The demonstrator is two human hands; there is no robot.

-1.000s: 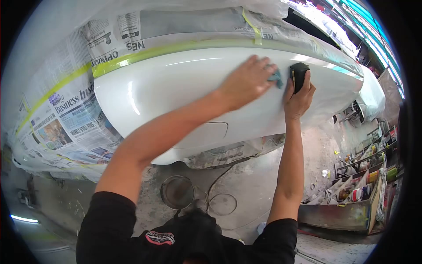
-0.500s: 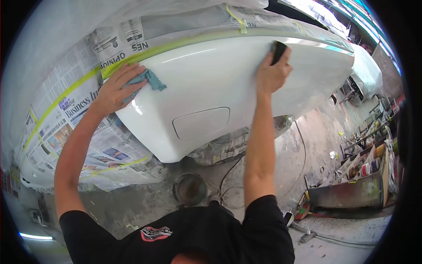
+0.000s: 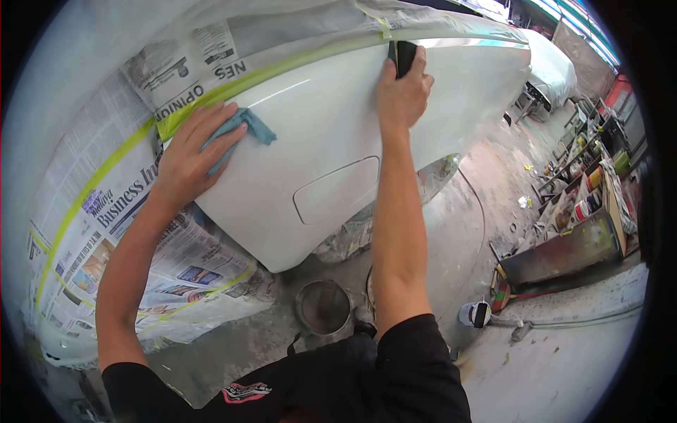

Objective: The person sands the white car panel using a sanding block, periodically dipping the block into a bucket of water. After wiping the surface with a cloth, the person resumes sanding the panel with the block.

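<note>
Up against the white car panel (image 3: 317, 120), both hands are on the paint. The left hand (image 3: 189, 161) lies flat near the panel's left end, fingers (image 3: 224, 116) stretched out and a little apart, pinning a teal rag (image 3: 248, 127) to the surface. The rag sits under the fingertips, and a bunched bit pokes out to the right of them.

The right hand (image 3: 402, 90) is higher up, clamped around a black sanding block (image 3: 405, 55). The block sticks up past the knuckles, right at the yellow-green masking tape (image 3: 211, 95) along the panel's top edge.

The fuel flap (image 3: 336, 190) sits lower down between the two arms. Newspaper masking (image 3: 106, 204) covers the bodywork to the left, and a round can (image 3: 323, 307) is on the floor below.
</note>
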